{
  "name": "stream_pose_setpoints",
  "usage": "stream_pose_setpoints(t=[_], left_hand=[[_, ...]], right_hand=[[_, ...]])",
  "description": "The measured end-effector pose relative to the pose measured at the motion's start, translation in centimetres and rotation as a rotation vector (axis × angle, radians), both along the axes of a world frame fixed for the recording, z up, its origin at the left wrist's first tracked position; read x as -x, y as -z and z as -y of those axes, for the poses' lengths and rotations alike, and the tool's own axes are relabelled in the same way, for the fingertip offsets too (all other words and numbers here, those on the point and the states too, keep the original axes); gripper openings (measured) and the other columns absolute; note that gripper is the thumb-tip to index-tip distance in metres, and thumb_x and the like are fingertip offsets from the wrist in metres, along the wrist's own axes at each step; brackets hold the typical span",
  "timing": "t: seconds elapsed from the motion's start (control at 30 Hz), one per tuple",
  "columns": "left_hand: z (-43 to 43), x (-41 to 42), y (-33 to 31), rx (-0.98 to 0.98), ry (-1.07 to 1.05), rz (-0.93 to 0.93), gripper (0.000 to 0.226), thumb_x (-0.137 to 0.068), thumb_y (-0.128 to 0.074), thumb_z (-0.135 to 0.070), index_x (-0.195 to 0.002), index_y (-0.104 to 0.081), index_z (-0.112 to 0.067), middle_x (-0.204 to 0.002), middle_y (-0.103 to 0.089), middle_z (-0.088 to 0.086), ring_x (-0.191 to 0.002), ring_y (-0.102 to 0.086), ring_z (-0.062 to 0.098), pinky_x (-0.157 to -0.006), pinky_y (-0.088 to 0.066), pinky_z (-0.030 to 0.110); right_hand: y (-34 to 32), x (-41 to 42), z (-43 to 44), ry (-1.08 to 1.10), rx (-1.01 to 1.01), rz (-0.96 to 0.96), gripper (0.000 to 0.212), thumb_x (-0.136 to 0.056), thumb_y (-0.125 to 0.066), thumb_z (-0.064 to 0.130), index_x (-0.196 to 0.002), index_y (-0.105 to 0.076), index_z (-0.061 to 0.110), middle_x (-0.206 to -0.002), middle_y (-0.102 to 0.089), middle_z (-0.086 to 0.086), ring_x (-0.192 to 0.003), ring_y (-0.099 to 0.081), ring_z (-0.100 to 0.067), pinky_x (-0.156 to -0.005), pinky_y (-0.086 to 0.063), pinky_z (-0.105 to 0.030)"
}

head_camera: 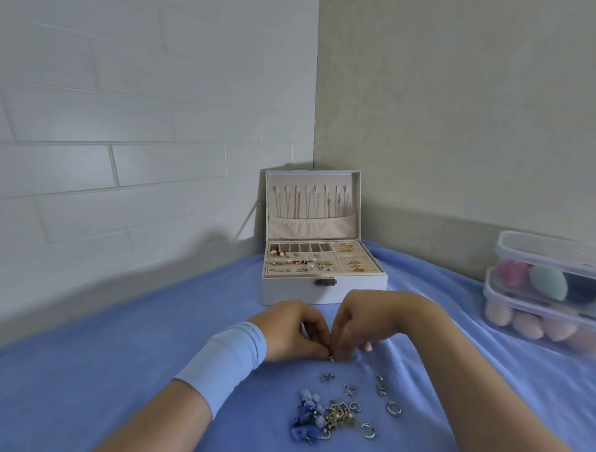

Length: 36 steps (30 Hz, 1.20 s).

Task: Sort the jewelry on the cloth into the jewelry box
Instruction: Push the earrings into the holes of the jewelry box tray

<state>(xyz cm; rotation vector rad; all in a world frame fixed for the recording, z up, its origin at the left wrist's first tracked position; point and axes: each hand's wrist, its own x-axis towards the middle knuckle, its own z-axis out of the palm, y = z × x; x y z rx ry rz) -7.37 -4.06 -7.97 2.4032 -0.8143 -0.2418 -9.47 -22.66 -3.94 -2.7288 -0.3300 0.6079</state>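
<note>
Fingertips (322, 352) of both hands curled inward and met; small silver piece (331, 359) pinched between them, just above cloth (129, 372). Type of piece too small to be told. Left hand (293, 331) and right hand (360, 322) held close together, in front of open jewelry box (324, 261).

Step judged: single item being picked up or freed for placing.

Remaining jewelry (329, 411) left on cloth nearer camera: charms, rings, tangled blue cluster.

Next move: piece to be lifted clear and carried to matching compartment; fine pinch required.
</note>
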Motion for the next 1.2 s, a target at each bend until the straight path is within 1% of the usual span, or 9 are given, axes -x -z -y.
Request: stream_pose_setpoints(t=[0.1,0.23,0.4,0.5,0.63,0.77,0.87,0.97,1.2], left_hand=[[-0.1,-0.4,0.2,0.008,0.011,0.007,0.023,-0.075,-0.082,-0.036,-0.096,-0.071,-0.033,-0.084,-0.068,-0.015,-0.062,-0.051,-0.004,-0.066,-0.045,0.013],[0.1,-0.4,0.6,-0.017,0.084,0.011,0.017,-0.081,-0.078,-0.032,-0.097,-0.072,-0.032,-0.097,-0.068,-0.014,-0.063,-0.05,-0.006,-0.065,-0.039,0.006],[-0.3,-0.5,0.2,0.028,0.087,-0.038,0.01,-0.085,-0.075,-0.029,-0.082,-0.076,-0.039,-0.088,-0.066,-0.021,-0.07,-0.055,-0.006,-0.069,-0.041,0.009],[-0.9,-0.7,-0.2,0.21,0.027,-0.111,0.013,-0.09,-0.07,-0.018,-0.085,-0.073,-0.029,-0.086,-0.074,-0.013,-0.074,-0.062,-0.004,-0.073,-0.046,0.011],[-1.6,-0.8,-0.5,0.335,-0.059,-0.166,0.01,-0.094,-0.062,-0.014,-0.088,-0.067,-0.02,-0.09,-0.077,-0.006,-0.07,-0.062,0.004,-0.063,-0.043,0.009],[-1.9,-1.2,-0.4,0.381,-0.141,-0.156,0.007,-0.093,-0.06,-0.015,-0.093,-0.066,-0.019,-0.088,-0.076,-0.006,-0.067,-0.06,0.009,-0.062,-0.042,0.015],[-2.0,-1.1,-0.4,0.39,-0.166,-0.159,0.011,-0.094,-0.06,-0.016,-0.1,-0.068,-0.021,-0.087,-0.076,-0.006,-0.066,-0.058,0.009,-0.058,-0.041,0.01],[-2.0,-1.1,-0.7,0.383,-0.198,-0.133,0.013,-0.093,-0.061,-0.02,-0.096,-0.073,-0.024,-0.088,-0.075,-0.007,-0.065,-0.059,0.007,-0.057,-0.041,0.011],[-1.8,-2.0,-1.5,0.431,-0.249,-0.113,0.015,-0.095,-0.06,-0.024,-0.095,-0.07,-0.012,-0.08,-0.068,-0.007,-0.064,-0.062,0.009,-0.057,-0.047,0.027]], right_hand=[[0.3,-0.3,0.8,0.03,-0.066,0.029,0.013,-0.082,-0.072,0.027,-0.091,-0.08,0.032,-0.079,-0.074,0.01,-0.059,-0.057,-0.001,-0.068,-0.049,-0.024],[1.1,-1.1,1.1,0.057,-0.122,0.116,0.016,-0.085,-0.067,0.022,-0.093,-0.078,0.03,-0.088,-0.076,0.001,-0.06,-0.059,-0.007,-0.069,-0.052,-0.026],[1.4,-1.3,0.6,0.044,-0.179,0.158,0.02,-0.088,-0.064,0.02,-0.083,-0.074,0.036,-0.071,-0.07,0.016,-0.054,-0.057,-0.007,-0.065,-0.048,-0.018],[1.7,-1.5,0.3,0.056,-0.189,0.198,0.023,-0.093,-0.06,0.019,-0.081,-0.071,0.035,-0.07,-0.067,0.013,-0.051,-0.054,-0.004,-0.059,-0.046,-0.016],[2.1,-1.8,-0.4,0.092,-0.229,0.261,0.024,-0.097,-0.06,0.024,-0.077,-0.07,0.032,-0.067,-0.062,0.013,-0.044,-0.051,0.005,-0.05,-0.04,-0.011],[2.2,-1.7,-0.5,0.083,-0.238,0.19,0.015,-0.093,-0.067,0.023,-0.083,-0.076,0.015,-0.067,-0.066,0.005,-0.05,-0.053,-0.008,-0.053,-0.046,-0.019],[2.1,-1.7,-0.4,0.108,-0.336,0.228,0.009,-0.091,-0.069,0.019,-0.091,-0.077,0.014,-0.059,-0.063,0.006,-0.05,-0.051,-0.014,-0.051,-0.047,-0.024],[1.5,-1.7,-0.8,0.121,-0.481,0.295,0.009,-0.09,-0.071,0.012,-0.097,-0.076,0.015,-0.071,-0.063,-0.006,-0.052,-0.052,-0.013,-0.046,-0.042,-0.021],[-0.7,-3.3,-1.7,0.154,-0.612,0.446,0.011,-0.089,-0.072,0.009,-0.096,-0.073,0.018,-0.085,-0.069,-0.007,-0.05,-0.054,-0.01,-0.048,-0.042,-0.025]])
